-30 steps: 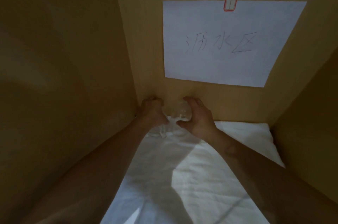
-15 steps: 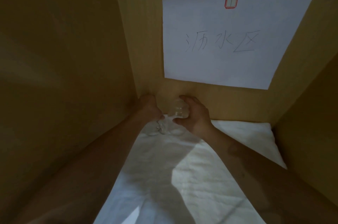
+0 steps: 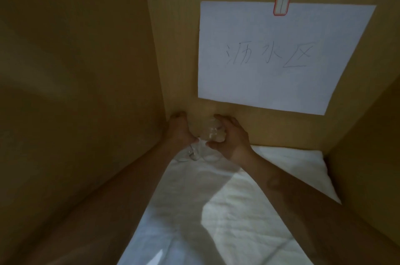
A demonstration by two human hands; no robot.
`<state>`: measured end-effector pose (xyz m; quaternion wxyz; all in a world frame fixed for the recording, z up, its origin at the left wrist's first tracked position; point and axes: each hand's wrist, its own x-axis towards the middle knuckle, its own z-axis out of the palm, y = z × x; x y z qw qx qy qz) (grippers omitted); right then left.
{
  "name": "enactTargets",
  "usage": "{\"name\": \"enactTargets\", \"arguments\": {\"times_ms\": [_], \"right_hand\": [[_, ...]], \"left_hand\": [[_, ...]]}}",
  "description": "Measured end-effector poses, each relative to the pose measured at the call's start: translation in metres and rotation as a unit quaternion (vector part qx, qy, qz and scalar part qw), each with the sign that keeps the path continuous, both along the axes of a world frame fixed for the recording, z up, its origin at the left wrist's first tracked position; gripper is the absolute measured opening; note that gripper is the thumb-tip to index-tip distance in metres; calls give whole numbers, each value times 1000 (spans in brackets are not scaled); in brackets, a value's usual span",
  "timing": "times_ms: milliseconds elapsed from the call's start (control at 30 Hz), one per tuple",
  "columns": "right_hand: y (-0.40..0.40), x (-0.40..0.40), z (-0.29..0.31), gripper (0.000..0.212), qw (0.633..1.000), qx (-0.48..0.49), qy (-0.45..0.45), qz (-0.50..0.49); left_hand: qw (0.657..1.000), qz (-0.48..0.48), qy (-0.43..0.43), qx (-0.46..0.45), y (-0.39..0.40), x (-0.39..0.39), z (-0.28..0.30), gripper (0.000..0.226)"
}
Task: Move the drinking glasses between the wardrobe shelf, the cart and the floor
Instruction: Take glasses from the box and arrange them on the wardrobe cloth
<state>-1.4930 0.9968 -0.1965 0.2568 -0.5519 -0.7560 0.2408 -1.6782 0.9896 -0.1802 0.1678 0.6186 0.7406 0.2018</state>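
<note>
Though dim, shows two clear drinking glasses (image 3: 211, 134) at the far left corner of the wardrobe shelf, on the white cloth (image 3: 216, 210) below the taped paper sign (image 3: 270, 54). Right hand (image 3: 232, 141) curled round one glass, thumb and fingers wrapping its side; left hand (image 3: 179, 132) beside it, seemingly round a second glass (image 3: 191, 153), grip unclear. Likely light, rigid, slick, breakable: best held round the mid-wall, firmly, apart from each other to avoid clinking.

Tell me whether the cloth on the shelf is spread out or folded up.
Spread out: the white cloth lies flat over the shelf floor, under both forearms.
</note>
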Motion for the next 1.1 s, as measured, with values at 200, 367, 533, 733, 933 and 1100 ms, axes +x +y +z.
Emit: {"name": "enactTargets", "arguments": {"times_ms": [200, 367, 533, 733, 933, 1100], "right_hand": [[-11, 10, 21, 111, 999, -27, -44, 15], [-39, 22, 35, 107, 999, 16, -33, -7], [-74, 32, 49, 103, 998, 38, -50, -10], [-123, 45, 53, 97, 998, 29, -61, -9], [-177, 53, 42, 90, 998, 20, -65, -8], [-218, 54, 24, 90, 998, -1, -66, 2]], "left_hand": [[999, -24, 27, 40, -28, -1, 11, 89], [996, -36, 39, 67, -48, 4, 35, 93], [994, -49, 49, 87, -80, 14, 40, 90], [995, -36, 51, 73, -125, 25, 38, 85], [992, -59, 65, 87, -187, 36, 32, 83], [991, -47, 108, 66, -239, 43, 22, 86]]}}
